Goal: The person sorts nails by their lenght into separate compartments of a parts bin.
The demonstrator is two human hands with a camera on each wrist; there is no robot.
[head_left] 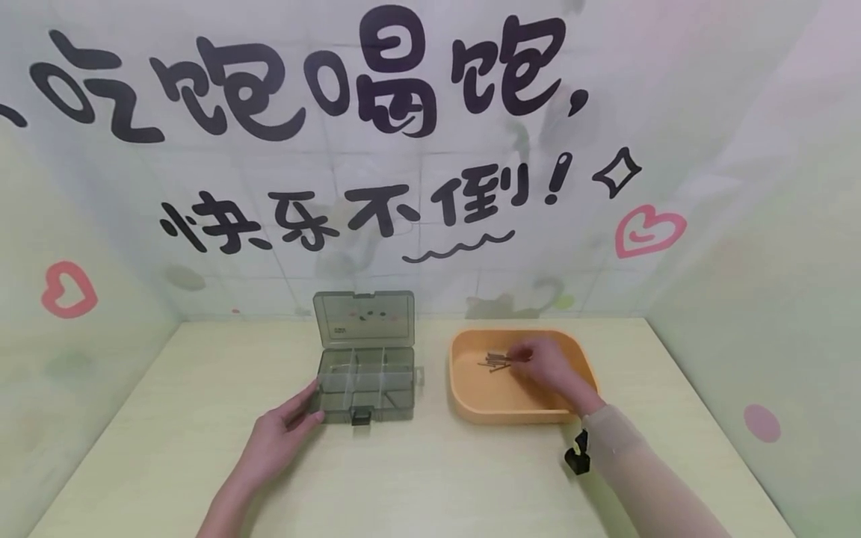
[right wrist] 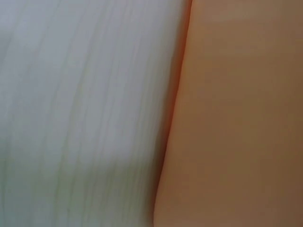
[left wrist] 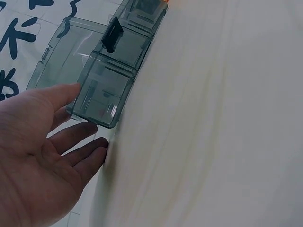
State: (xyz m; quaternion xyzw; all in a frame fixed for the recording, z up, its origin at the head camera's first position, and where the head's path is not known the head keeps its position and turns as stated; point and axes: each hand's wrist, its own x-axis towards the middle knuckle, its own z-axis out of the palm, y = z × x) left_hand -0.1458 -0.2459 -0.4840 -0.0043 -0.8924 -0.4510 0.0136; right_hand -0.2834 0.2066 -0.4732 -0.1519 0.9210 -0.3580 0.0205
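A grey see-through compartment box (head_left: 366, 379) stands on the table with its lid (head_left: 366, 320) raised at the back. My left hand (head_left: 282, 437) is at its left side, the thumb by the front corner and the other fingers loosely extended along the side; the left wrist view shows these fingers (left wrist: 78, 137) too. Inside the orange tray (head_left: 480, 403), my right hand (head_left: 541, 362) reaches down with bent fingers, the fingertips right at several thin metal screws or nails (head_left: 496, 367). Whether it pinches one I cannot tell. The right wrist view has only the tray's side and tabletop.
A pale wood-look table (head_left: 430, 478) lies under the box and tray, which stand side by side with a gap between them. White panels with black writing and pink hearts rise behind and at both sides. A small black clip (head_left: 577, 456) shows at my right sleeve (head_left: 619, 437).
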